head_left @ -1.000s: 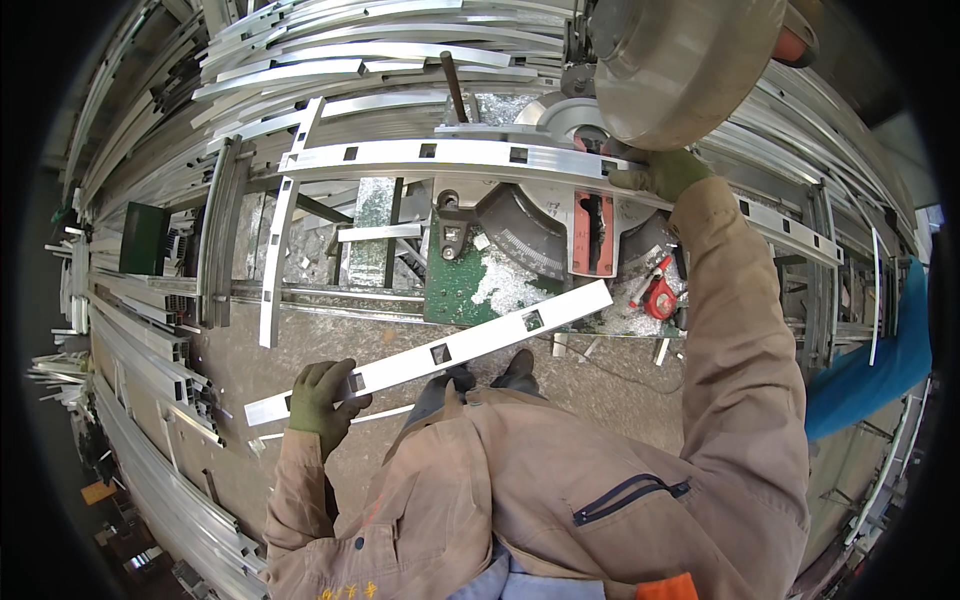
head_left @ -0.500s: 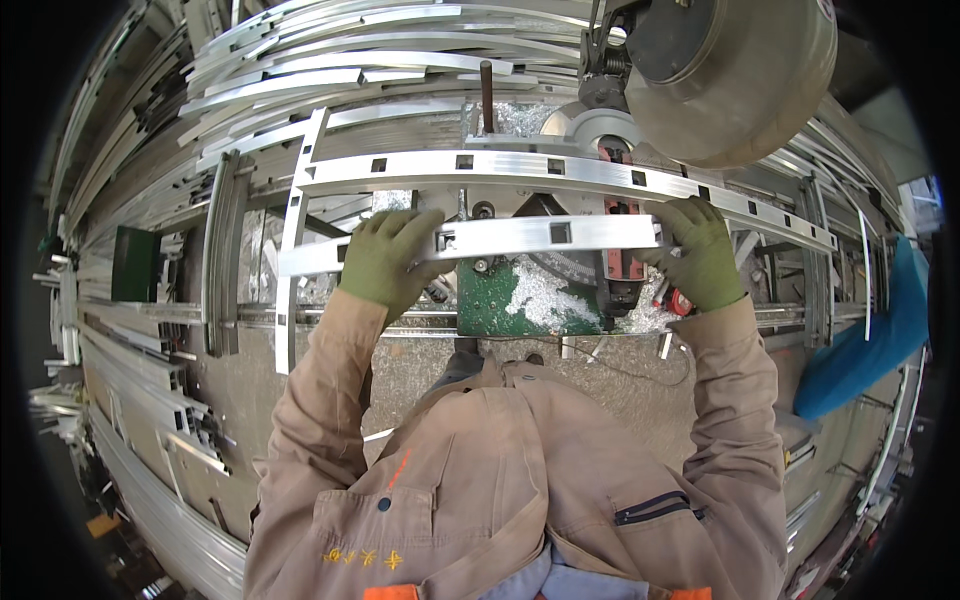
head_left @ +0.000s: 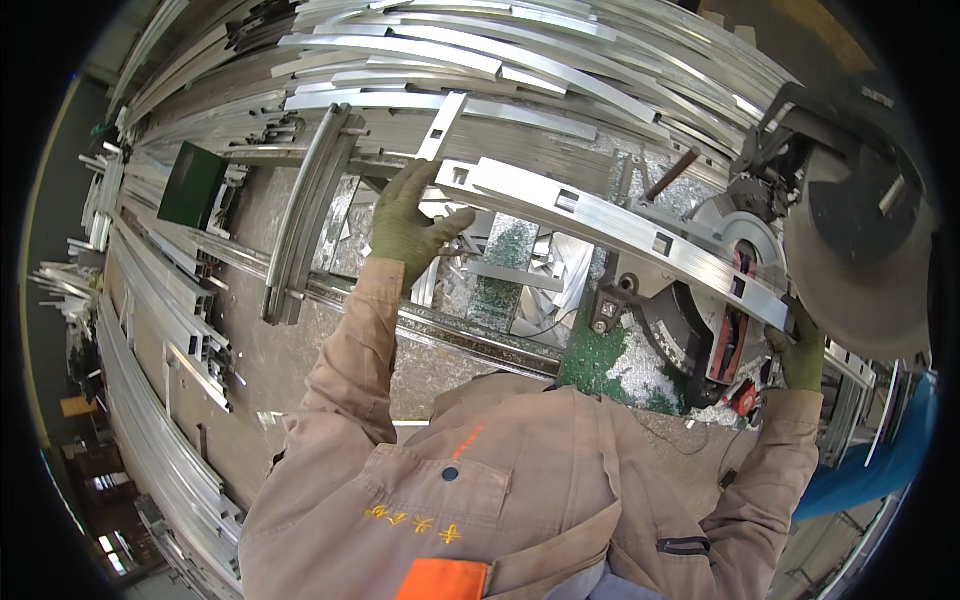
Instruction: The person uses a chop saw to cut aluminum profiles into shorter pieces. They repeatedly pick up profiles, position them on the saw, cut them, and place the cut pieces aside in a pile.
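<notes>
I hold a long aluminium strip point(head_left: 610, 228) with square holes punched along it, slanting from upper left down to the right over the saw table. My left hand point(head_left: 408, 222), in a green glove, grips the strip's left end. My right hand point(head_left: 800, 352), also gloved green, grips its right end beside the mitre saw point(head_left: 700, 330). The saw's big round blade guard point(head_left: 850, 250) hangs just above my right hand. A second punched strip point(head_left: 442, 125) lies behind my left hand.
Stacks of aluminium profiles point(head_left: 480, 50) fill the back and the left side point(head_left: 160, 340). A curved bundle of rails point(head_left: 305, 215) lies left of my left hand. A green box point(head_left: 192, 185) sits at the left. Metal chips cover the green saw base point(head_left: 620, 365).
My view has swung left and tilted. The strip, held level in front of the saw before, now slants, with my left hand pushed farther out to the left and my right hand low by the saw.
</notes>
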Tool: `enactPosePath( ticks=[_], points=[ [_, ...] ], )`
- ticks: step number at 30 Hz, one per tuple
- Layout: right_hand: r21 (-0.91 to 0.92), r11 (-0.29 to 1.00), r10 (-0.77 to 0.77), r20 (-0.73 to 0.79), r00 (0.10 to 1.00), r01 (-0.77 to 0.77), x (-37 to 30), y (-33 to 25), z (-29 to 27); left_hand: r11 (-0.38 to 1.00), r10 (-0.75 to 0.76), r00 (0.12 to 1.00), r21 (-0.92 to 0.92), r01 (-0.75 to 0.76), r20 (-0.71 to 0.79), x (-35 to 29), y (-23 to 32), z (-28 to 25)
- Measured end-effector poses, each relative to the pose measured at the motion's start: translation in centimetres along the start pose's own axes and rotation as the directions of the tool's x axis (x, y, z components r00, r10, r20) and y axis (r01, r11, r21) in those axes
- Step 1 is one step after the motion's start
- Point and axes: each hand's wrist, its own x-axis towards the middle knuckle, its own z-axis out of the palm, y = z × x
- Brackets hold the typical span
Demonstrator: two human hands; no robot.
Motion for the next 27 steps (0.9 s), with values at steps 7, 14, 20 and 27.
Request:
enactPosePath(
  ticks=[7,14,20,27],
  points=[
    [0.146,0.989,-0.032,0.071,0.997,0.021,2.4,3.2,1.7,0.986,0.099,0.979,0.112,-0.120,0.176,3.1,0.0,1.0],
    [-0.005,0.996,-0.093,0.090,0.992,0.094,2.7,2.2,3.0,0.918,0.274,0.898,0.185,-0.351,0.344,8.1,-1.4,1.6],
    [-0.025,1.000,0.005,0.028,1.000,-0.004,1.9,0.3,3.0,0.901,0.337,0.839,0.111,-0.419,0.428,10.3,-2.5,1.2],
    [-0.051,0.999,0.009,0.015,1.000,-0.008,1.9,-0.7,3.5,0.910,0.348,0.820,0.046,-0.412,0.454,11.5,-3.1,1.4]
  ],
)
